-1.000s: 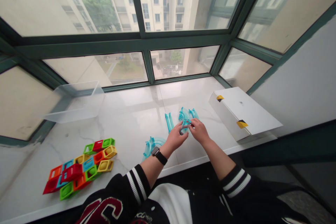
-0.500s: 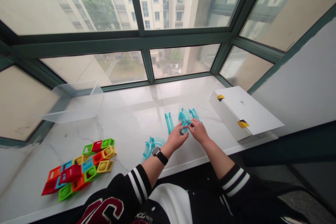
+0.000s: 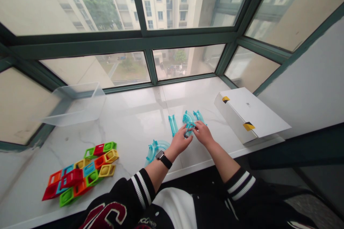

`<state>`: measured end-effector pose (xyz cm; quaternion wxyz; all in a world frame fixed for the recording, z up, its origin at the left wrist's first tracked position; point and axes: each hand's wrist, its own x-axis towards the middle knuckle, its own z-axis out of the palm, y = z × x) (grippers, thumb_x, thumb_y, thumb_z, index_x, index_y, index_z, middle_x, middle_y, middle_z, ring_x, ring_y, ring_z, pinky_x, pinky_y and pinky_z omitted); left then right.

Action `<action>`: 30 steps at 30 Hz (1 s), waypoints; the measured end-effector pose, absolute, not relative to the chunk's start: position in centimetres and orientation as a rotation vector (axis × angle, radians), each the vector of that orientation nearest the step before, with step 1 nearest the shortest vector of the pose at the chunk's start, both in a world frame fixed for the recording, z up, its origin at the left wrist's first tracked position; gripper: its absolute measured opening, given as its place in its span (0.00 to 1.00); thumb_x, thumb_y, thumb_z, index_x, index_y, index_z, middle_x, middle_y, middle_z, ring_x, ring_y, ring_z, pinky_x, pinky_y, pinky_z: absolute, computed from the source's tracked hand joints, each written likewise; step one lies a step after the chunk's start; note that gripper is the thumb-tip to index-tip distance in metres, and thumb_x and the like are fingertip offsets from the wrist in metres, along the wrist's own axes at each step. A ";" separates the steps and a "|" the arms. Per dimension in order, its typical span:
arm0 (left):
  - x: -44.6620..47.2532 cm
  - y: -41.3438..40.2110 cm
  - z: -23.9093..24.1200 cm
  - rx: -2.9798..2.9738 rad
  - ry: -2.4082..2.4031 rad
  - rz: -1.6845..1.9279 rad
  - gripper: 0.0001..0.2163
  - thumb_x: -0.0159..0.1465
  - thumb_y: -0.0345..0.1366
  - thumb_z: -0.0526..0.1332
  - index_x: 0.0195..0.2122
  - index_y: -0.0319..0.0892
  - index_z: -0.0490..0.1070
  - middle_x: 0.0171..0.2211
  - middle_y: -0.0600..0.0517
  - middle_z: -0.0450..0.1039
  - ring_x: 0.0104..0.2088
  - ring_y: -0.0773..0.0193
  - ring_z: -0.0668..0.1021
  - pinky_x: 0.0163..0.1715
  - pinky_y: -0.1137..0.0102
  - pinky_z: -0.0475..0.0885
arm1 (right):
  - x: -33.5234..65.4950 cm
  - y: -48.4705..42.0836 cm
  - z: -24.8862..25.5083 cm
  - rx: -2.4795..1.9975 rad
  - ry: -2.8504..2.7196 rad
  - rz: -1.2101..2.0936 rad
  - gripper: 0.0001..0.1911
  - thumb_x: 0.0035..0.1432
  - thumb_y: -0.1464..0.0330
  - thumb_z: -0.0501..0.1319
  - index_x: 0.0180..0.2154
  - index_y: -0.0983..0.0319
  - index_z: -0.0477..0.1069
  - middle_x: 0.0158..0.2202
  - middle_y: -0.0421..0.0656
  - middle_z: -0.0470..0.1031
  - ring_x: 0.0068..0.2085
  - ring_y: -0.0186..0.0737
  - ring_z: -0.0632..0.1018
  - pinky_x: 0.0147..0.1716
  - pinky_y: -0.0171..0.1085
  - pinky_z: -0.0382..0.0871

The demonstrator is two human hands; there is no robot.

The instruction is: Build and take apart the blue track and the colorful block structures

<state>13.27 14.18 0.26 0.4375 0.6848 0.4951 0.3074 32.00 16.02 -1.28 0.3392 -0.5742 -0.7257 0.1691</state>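
Observation:
Both hands meet at a translucent blue track piece (image 3: pixel 190 125) near the middle of the white sill. My left hand (image 3: pixel 181 139) grips it from the left, fingers curled round its side. From the right, my right hand (image 3: pixel 202 132) pinches its edge. Just beyond lie a stack of curved blue track pieces (image 3: pixel 188 116) and another short blue piece (image 3: pixel 198 115). A straight blue track piece (image 3: pixel 173 125) rests left of them. More curved blue track pieces (image 3: pixel 156 147) sit by my left wrist, partly hidden by the forearm.
Colourful plastic frame blocks (image 3: pixel 83 173) lie in rows at the left. Behind them stands a clear plastic bin (image 3: pixel 80 114). A white box (image 3: pixel 249 114) with yellow-black tape is at the right. Windows (image 3: pixel 185 61) border the sill's far side; its front edge (image 3: pixel 199 166) runs beneath my forearms.

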 end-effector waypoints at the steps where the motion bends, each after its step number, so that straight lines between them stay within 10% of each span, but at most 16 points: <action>1: 13.3 14.2 0.3 1.704 1.234 0.764 0.20 0.64 0.36 0.67 0.58 0.49 0.78 0.70 0.45 0.66 0.58 0.51 0.80 0.56 0.57 0.79 | 32.0 16.0 -1.3 -1.497 -1.891 0.442 0.09 0.61 0.76 0.59 0.35 0.59 0.77 0.38 0.44 0.75 0.36 0.41 0.75 0.41 0.40 0.71; 18: 13.4 14.4 -0.6 1.701 1.186 0.829 0.18 0.65 0.35 0.66 0.57 0.45 0.77 0.69 0.42 0.65 0.60 0.54 0.77 0.56 0.59 0.78 | 32.4 16.2 -1.8 -1.486 -1.914 0.443 0.08 0.62 0.74 0.61 0.38 0.59 0.79 0.38 0.44 0.75 0.36 0.41 0.76 0.41 0.41 0.73; 30: 13.2 14.2 0.6 1.665 1.233 0.796 0.16 0.65 0.36 0.66 0.54 0.44 0.77 0.70 0.41 0.63 0.42 0.64 0.82 0.57 0.57 0.78 | 32.5 15.7 -1.3 -1.469 -1.885 0.500 0.08 0.66 0.69 0.63 0.44 0.58 0.81 0.40 0.44 0.75 0.35 0.40 0.77 0.41 0.42 0.75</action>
